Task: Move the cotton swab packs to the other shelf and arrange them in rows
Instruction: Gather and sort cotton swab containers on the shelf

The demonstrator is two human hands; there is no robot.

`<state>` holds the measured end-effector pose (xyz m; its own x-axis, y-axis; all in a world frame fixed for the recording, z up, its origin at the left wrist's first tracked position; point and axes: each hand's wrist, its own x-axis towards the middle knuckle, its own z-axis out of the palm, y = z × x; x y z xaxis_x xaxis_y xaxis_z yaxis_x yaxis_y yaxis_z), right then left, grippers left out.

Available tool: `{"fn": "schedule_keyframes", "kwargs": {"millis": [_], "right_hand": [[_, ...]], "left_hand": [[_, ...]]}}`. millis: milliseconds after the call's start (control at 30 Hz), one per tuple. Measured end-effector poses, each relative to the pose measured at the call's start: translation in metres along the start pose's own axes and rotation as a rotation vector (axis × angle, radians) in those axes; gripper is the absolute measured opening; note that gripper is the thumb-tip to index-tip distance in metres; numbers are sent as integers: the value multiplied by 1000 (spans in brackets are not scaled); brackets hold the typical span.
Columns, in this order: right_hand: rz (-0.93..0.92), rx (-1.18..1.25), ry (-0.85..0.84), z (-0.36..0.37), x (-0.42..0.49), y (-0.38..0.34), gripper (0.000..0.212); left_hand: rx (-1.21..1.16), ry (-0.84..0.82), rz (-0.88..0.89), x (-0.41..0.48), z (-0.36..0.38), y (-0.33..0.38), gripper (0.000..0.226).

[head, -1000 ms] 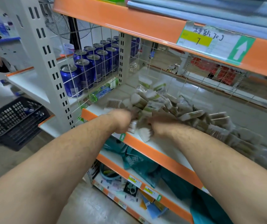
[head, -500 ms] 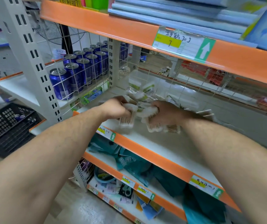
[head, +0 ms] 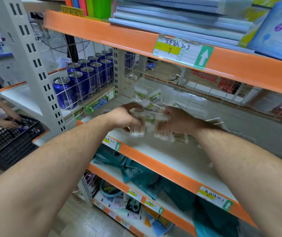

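Observation:
Both my hands hold clear packs of wooden-stick cotton swabs just above the white middle shelf (head: 167,151). My left hand (head: 123,117) grips one swab pack (head: 136,126). My right hand (head: 179,119) grips another swab pack (head: 161,128), and one more pack (head: 179,138) hangs blurred below its wrist. A few swab packs with green labels (head: 149,97) lie at the back of the shelf, near the wire grid. More packs trail off to the right behind my right forearm, too blurred to make out.
Blue drink cans (head: 78,82) stand behind the wire divider (head: 92,79) on the left. An orange upper shelf (head: 119,36) carries blue boards. Teal bags (head: 136,173) fill the lower shelf. At far left another person's hands (head: 8,124) reach into a black crate (head: 5,142).
Both hands have lifted off the heap of swab packs with packs in their grip. The view has shifted right and up, so the heap is mostly out of sight.

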<state>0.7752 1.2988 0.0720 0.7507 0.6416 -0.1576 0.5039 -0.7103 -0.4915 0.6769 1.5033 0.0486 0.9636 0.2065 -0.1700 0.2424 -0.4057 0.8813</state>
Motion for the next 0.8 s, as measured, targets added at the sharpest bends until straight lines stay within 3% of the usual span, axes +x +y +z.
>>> {"fn": "schedule_keyframes", "kwargs": {"millis": [100, 267, 400, 533, 600, 700, 800], "right_hand": [[4, -61, 7, 1, -2, 0, 63], [-83, -86, 32, 2, -2, 1, 61], [-50, -218, 78, 2, 0, 2, 50], [-110, -231, 81, 0, 0, 3, 26], [-124, -213, 60, -1, -2, 1, 23], [-29, -129, 15, -2, -2, -1, 25], [132, 53, -117, -5, -4, -7, 25]], "left_hand": [[128, -61, 35, -4, 1, 1, 69], [309, -66, 67, -2, 11, 3, 39], [250, -65, 27, 2, 16, 4, 33], [179, -75, -54, 6, 16, 7, 51], [184, -73, -41, 9, 14, 5, 46], [176, -59, -10, 12, 11, 2, 36], [160, -39, -4, 13, 9, 1, 46]]}}
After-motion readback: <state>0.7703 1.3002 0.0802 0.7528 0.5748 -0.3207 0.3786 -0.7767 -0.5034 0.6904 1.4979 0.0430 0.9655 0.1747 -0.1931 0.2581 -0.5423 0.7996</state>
